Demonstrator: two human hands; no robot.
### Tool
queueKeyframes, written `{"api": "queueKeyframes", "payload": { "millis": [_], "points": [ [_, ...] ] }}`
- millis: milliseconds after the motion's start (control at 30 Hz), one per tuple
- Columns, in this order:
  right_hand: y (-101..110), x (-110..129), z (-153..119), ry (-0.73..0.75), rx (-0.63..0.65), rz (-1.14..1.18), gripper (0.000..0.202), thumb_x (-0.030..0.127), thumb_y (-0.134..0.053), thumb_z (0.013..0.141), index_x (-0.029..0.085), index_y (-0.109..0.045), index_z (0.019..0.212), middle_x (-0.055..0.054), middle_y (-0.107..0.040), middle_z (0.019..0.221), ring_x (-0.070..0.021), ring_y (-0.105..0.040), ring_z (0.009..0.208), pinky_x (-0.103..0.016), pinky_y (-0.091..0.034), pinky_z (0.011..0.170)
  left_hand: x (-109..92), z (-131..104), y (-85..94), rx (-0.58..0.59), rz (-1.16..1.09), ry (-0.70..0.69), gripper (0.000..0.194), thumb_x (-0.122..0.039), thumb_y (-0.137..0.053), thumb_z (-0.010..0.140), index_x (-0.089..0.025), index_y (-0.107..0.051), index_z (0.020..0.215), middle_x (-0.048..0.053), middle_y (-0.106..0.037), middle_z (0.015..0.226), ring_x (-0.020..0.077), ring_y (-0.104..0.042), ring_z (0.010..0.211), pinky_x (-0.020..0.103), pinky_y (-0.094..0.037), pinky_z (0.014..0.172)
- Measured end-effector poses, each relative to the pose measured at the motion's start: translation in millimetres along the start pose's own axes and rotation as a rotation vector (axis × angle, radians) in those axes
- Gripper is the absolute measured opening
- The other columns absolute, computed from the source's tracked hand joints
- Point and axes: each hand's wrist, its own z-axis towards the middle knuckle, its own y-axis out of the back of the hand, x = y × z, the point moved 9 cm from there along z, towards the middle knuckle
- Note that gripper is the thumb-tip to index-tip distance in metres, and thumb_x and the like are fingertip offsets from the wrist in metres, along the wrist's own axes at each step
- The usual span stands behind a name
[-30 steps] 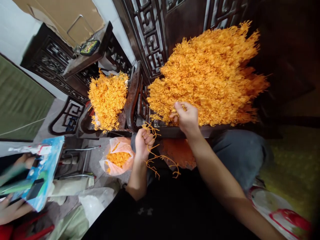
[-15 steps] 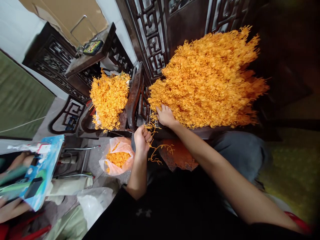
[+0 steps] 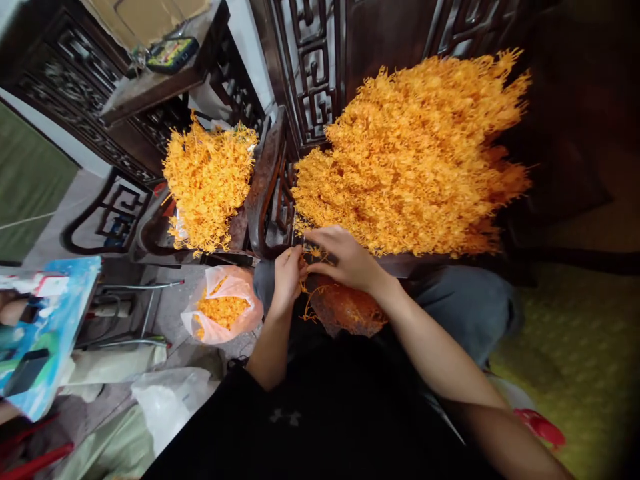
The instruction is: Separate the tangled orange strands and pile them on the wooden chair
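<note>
A big heap of orange plastic sprigs [image 3: 415, 153] lies on a dark carved wooden seat in front of me. My left hand [image 3: 286, 280] is closed around a small bunch of orange sprigs [image 3: 306, 288] just below the heap's near edge. My right hand [image 3: 340, 257] meets the left one, its fingers pinching a sprig against that bunch. A smaller pile of orange sprigs [image 3: 207, 180] rests on the neighbouring seat to the left. An orange bag [image 3: 345, 310] of sprigs sits on my lap under both hands.
A translucent plastic bag [image 3: 220, 313] holding orange pieces stands on the floor at the left. A dark carved armrest [image 3: 265, 187] divides the two seats. A blue box [image 3: 45, 333] and another person's hand are at the far left. White bags [image 3: 170, 400] lie near my knee.
My right hand has pulled back from the big heap and come down to join my left hand at the bunch. The view has shifted slightly to the right.
</note>
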Motion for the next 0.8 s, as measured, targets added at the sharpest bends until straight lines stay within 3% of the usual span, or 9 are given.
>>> {"api": "queueKeyframes", "payload": {
  "millis": [67,133,267,333,400,500,567,667,800],
  "points": [
    [-1.4,12.9,-0.7,0.03,0.052,-0.068,0.019,0.032,-0.059,0.102,0.025,-0.076,0.106,-0.006,-0.074,0.099,-0.0221,-0.064,0.098,-0.041,-0.052,0.089,4.4,-2.2,-2.1,0.018,0.013,0.017,0.049,-0.036,-0.078,0.078,-0.021,-0.034,0.066,-0.012,-0.026,0.052,0.0001,-0.022,0.036,0.017,-0.009,0.038],
    [17.6,8.3,1.4,-0.03,-0.094,-0.106,0.02,0.028,-0.058,0.102,0.022,-0.074,0.092,-0.006,-0.072,0.089,-0.0199,-0.062,0.088,-0.039,-0.05,0.082,10.6,-4.9,2.7,0.024,-0.017,0.075,0.047,-0.032,-0.077,0.077,-0.021,-0.033,0.066,-0.012,-0.024,0.052,0.0003,-0.021,0.036,0.017,-0.008,0.038],
    [76.1,-10.6,3.6,-0.181,-0.494,-0.122,0.022,0.031,-0.059,0.102,0.021,-0.072,0.087,-0.005,-0.072,0.087,-0.0189,-0.065,0.085,-0.038,-0.052,0.081,17.1,-9.9,28.6,0.002,-0.115,0.183,0.047,-0.028,-0.074,0.074,-0.023,-0.028,0.067,-0.013,-0.022,0.053,0.0007,-0.02,0.036,0.016,-0.008,0.037],
    [90.3,-12.0,8.3,-0.228,-0.565,-0.102,0.023,0.035,-0.058,0.103,0.022,-0.074,0.091,-0.004,-0.071,0.087,-0.019,-0.066,0.086,-0.038,-0.053,0.083,16.2,-11.8,40.8,-0.005,-0.143,0.201,0.047,-0.029,-0.073,0.075,-0.023,-0.027,0.066,-0.013,-0.022,0.053,0.0003,-0.017,0.036,0.016,-0.008,0.037],
    [71.0,-2.5,23.5,-0.188,-0.346,-0.018,0.021,0.04,-0.062,0.1,0.025,-0.076,0.104,-0.004,-0.071,0.095,-0.02,-0.068,0.093,-0.039,-0.055,0.088,15.8,-13.8,47.8,-0.009,-0.179,0.219,0.046,-0.028,-0.072,0.076,-0.022,-0.027,0.066,-0.013,-0.021,0.053,-0.0001,-0.015,0.036,0.016,-0.008,0.037],
    [-0.4,26.1,27.1,-0.065,0.218,0.119,0.055,0.051,-0.081,0.084,0.028,-0.07,0.133,-0.008,-0.067,0.126,-0.0251,-0.065,0.118,-0.042,-0.055,0.104,12.5,-16.5,48.7,-0.015,-0.214,0.204,0.045,-0.029,-0.072,0.077,-0.022,-0.029,0.067,-0.012,-0.022,0.053,0.0004,-0.017,0.036,0.017,-0.008,0.037],
    [-32.9,36.1,17.1,-0.057,0.374,0.138,0.058,0.05,-0.081,0.084,0.027,-0.069,0.136,-0.01,-0.064,0.134,-0.0263,-0.062,0.124,-0.043,-0.054,0.108,7.8,-18.5,45.1,-0.003,-0.203,0.159,0.043,-0.03,-0.072,0.077,-0.022,-0.03,0.068,-0.012,-0.021,0.053,0.0007,-0.018,0.036,0.017,-0.008,0.038],
    [-42.1,41.7,10.4,-0.087,0.263,0.153,0.023,0.038,-0.063,0.1,0.024,-0.077,0.11,-0.008,-0.07,0.107,-0.0206,-0.068,0.099,-0.038,-0.058,0.091,3.2,-23.6,40.2,0.02,-0.18,0.113,0.041,-0.03,-0.071,0.078,-0.022,-0.032,0.068,-0.013,-0.021,0.052,0.0007,-0.016,0.035,0.018,-0.007,0.038],
    [3.4,43.8,8.8,-0.164,-0.176,0.18,0.023,0.043,-0.064,0.099,0.023,-0.072,0.091,-0.004,-0.069,0.089,-0.0181,-0.067,0.085,-0.036,-0.057,0.082,-1.0,-35.0,49.2,-0.016,-0.207,0.08,0.041,-0.026,-0.069,0.076,-0.022,-0.029,0.065,-0.012,-0.025,0.05,0.0006,-0.019,0.033,0.018,-0.008,0.037]
  ]
}}
